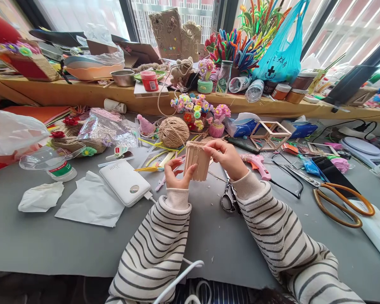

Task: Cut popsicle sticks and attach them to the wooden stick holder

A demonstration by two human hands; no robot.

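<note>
A small cup of upright wooden craft sticks (196,164) is held up above the grey table, with brown twine along its top rim. My left hand (177,174) grips the cup's lower left side, thumb across the front. At the upper right rim, my right hand (223,156) is closed in a pinch at the twine; its fingertips partly cover what they hold. Just behind the cup lies a ball of twine (173,132). Black-handled scissors (228,198) rest near my right wrist, and a pink glue gun (258,165) lies farther right.
A white power bank (125,182) with a cable and a white napkin (90,200) lie to the left. Large scissors with orange-brown handles (342,202) are at the right. A wooden stick frame (270,136) stands behind. Craft materials crowd the wooden ledge (91,93).
</note>
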